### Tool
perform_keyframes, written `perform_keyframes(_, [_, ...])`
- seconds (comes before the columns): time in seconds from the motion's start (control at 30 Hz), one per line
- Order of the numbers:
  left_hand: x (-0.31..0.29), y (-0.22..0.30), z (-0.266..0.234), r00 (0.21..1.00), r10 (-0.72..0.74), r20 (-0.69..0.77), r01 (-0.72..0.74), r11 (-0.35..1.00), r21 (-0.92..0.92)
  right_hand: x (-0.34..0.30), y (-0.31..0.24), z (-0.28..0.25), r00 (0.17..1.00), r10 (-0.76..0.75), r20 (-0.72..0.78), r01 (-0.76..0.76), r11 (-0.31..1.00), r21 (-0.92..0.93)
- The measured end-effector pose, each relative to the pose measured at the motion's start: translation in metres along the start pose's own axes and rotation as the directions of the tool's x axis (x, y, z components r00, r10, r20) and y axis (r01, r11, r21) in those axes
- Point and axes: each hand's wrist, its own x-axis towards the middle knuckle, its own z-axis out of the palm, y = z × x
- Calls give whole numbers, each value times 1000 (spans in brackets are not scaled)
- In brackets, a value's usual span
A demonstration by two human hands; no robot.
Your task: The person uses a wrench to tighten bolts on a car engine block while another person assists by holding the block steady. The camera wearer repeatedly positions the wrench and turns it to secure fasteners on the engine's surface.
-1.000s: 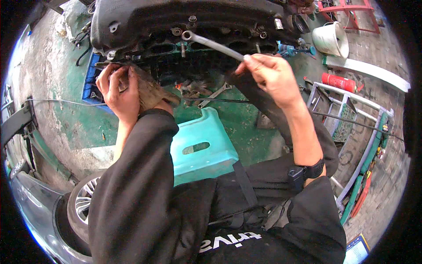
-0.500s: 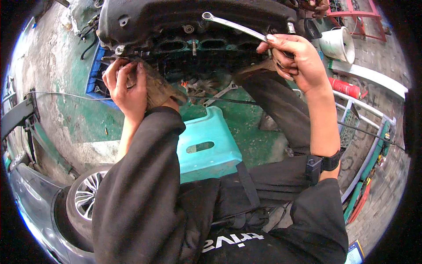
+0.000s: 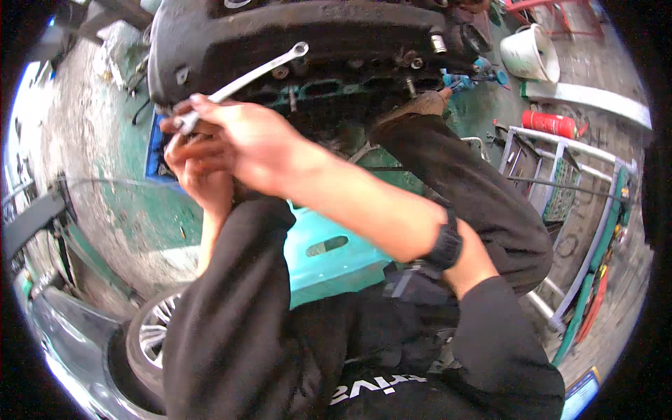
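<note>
right hand (image 3: 248, 140) closed round lower part of long silver metal ring-ended wrench (image 3: 259, 72), probably gripped low to leave ring free of fingers. left hand (image 3: 204, 166) just beside it, fingers curled; motion blur, cannot tell whether it too grips wrench's near end. turquoise plastic stool with oval slot (image 3: 350, 262) beneath person, presumably as low seat facing engine. wrench projects beyond right hand's fingers, slanting up and rightward, ring in front of grimy black engine (image 3: 259, 38); contact unclear.
</note>
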Motion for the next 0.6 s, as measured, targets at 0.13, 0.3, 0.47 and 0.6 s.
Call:
perform_keyframes(0.13, [-3, -3, 3, 991, 127, 30, -131, 976, 173, 40, -9, 38, 947, -320, 30, 300, 914, 274])
perform_keyframes(0.3, [-5, -7, 3, 995, 95, 26, -98, 975, 200, 10, -5, 32, 943, -268, 197, 210, 939, 273])
perform_keyframes(0.47, [1, -3, 0, 977, 210, 31, -210, 934, 290, -41, 22, 3, 980, 9, 197, 24, 986, -166])
perform_keyframes(0.6, [3, 7, 2, 995, 94, 22, -96, 954, 284, -74, 27, -23, 992, 68, -102, -111, 854, -509])
